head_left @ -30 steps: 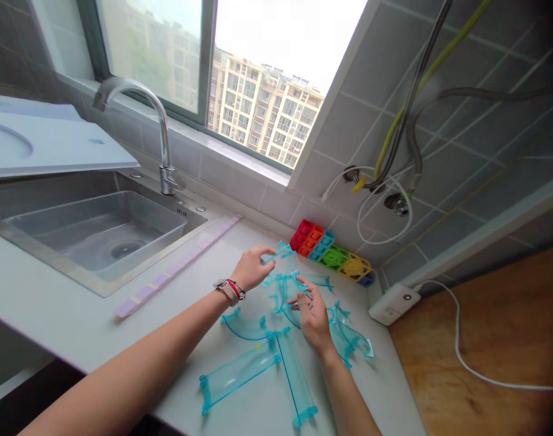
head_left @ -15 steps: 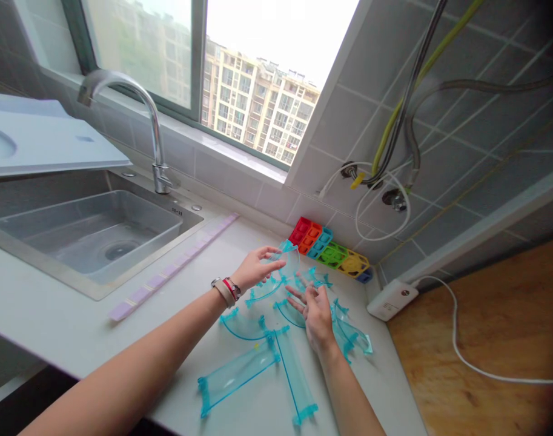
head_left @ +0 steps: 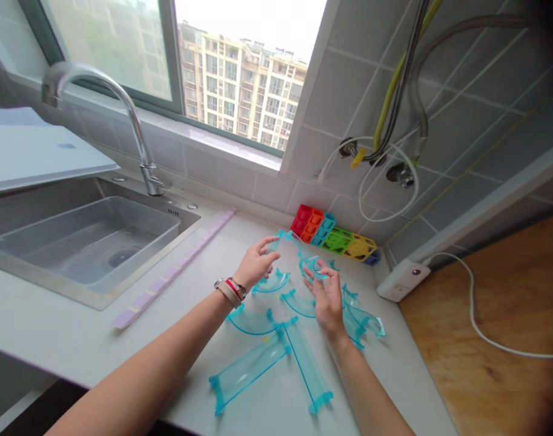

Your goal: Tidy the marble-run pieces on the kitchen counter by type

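Note:
My left hand (head_left: 257, 261), fingers curled, grips a clear turquoise plastic track piece (head_left: 283, 235) above the counter. Between the fingers of my right hand (head_left: 325, 293) is a small turquoise piece (head_left: 313, 266), held a short way to the right. Below the hands lie several curved turquoise pieces, one (head_left: 253, 321) near my left wrist and another (head_left: 301, 304) between the hands. Two straight pieces, one slanting (head_left: 251, 368) and one longer upright in view (head_left: 306, 363), meet at their far ends. More curved pieces (head_left: 360, 318) lie right of my right hand.
Coloured blocks (head_left: 335, 235) line the wall. On the left are a sink (head_left: 88, 297) with a clear basin (head_left: 89, 242), a faucet (head_left: 137, 130) and a lilac strip (head_left: 176, 266). A white box (head_left: 402, 280) with a cable stands at the right edge.
The view has shifted slightly. My right hand has risen and now has a small turquoise piece between its fingers. My left hand still holds its piece, now tilted differently.

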`<action>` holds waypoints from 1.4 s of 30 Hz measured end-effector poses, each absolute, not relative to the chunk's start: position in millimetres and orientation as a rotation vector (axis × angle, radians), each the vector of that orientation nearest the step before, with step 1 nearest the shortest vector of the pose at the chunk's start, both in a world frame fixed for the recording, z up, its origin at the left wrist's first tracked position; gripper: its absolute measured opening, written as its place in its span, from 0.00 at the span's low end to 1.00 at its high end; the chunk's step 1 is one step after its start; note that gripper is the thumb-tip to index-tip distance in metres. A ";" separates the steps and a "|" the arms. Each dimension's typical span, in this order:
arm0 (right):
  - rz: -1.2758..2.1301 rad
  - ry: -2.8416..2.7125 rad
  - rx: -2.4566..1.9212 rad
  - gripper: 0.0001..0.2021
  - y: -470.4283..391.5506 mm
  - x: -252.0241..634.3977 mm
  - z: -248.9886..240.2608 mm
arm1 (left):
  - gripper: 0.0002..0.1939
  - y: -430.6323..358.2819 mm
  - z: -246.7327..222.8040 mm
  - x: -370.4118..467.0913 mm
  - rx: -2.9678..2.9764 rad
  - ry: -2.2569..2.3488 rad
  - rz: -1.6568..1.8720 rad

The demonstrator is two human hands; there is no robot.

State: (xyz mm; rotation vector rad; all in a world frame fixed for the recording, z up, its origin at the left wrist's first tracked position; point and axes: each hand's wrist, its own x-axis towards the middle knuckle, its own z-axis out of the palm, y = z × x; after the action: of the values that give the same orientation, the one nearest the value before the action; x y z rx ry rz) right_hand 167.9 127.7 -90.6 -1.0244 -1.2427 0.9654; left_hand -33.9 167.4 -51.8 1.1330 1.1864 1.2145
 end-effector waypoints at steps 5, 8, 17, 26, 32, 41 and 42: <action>0.768 -1.353 -0.991 0.11 128.1 170.8 -85.1 | 0.26 167.4 -55.3 -34.6 1.263 1.311 1.276; 0.716 -1.398 -1.038 0.10 128.1 171.1 -86.2 | 0.29 167.8 -56.5 -35.3 1.272 1.367 1.323; 0.619 -1.418 -1.064 0.07 120.2 169.1 -75.7 | 0.30 170.2 -50.0 -38.8 1.243 1.333 1.280; 0.612 -1.307 -1.032 0.08 124.4 173.0 -65.8 | 0.32 157.7 -40.2 -27.6 1.111 0.938 1.068; 0.721 -1.300 -0.944 0.16 121.2 167.4 -63.0 | 0.32 150.8 -35.1 -22.5 1.024 0.758 0.986; 1.038 -1.187 -0.787 0.36 106.7 160.7 -56.1 | 0.29 141.0 -41.2 -5.5 0.956 0.714 1.020; 1.071 -1.166 -0.760 0.36 106.1 160.5 -56.2 | 0.29 139.5 -42.0 -3.9 0.960 0.713 1.020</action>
State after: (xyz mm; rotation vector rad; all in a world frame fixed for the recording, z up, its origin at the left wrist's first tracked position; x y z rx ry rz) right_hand 160.5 106.1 -56.2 -0.7597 -1.1657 1.0710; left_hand -3.9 139.5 -42.0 0.9603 0.7126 1.0203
